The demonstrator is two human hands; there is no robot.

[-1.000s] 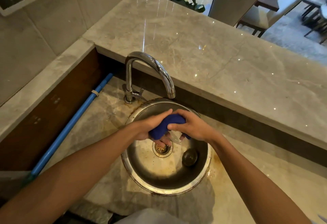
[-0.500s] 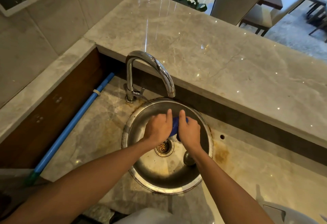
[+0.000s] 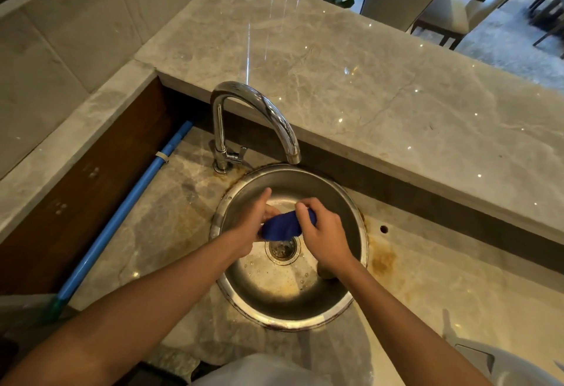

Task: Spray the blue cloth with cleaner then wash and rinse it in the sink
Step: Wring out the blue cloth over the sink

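Observation:
The blue cloth (image 3: 283, 225) is bunched into a short roll and held over the drain (image 3: 282, 248) of the round steel sink (image 3: 351, 199). My left hand (image 3: 251, 224) grips its left end, thumb raised. On the right end my right hand (image 3: 325, 234) is closed, fingers curled over the top. Both hands are inside the bowl, below and in front of the chrome faucet (image 3: 259, 111). No water is seen running from the spout. No cleaner bottle is identifiable in view.
A raised marble counter (image 3: 366, 86) runs behind the sink. A blue pipe (image 3: 122, 217) lies along the left wall. A dark drain stopper (image 3: 325, 272) sits in the bowl by my right wrist. A pale object (image 3: 488, 364) shows at the bottom right corner. Rust stains ring the sink.
The hands, pressed side by side with the cloth mostly hidden, have drawn slightly apart. The cloth now shows as a roll stretched between them.

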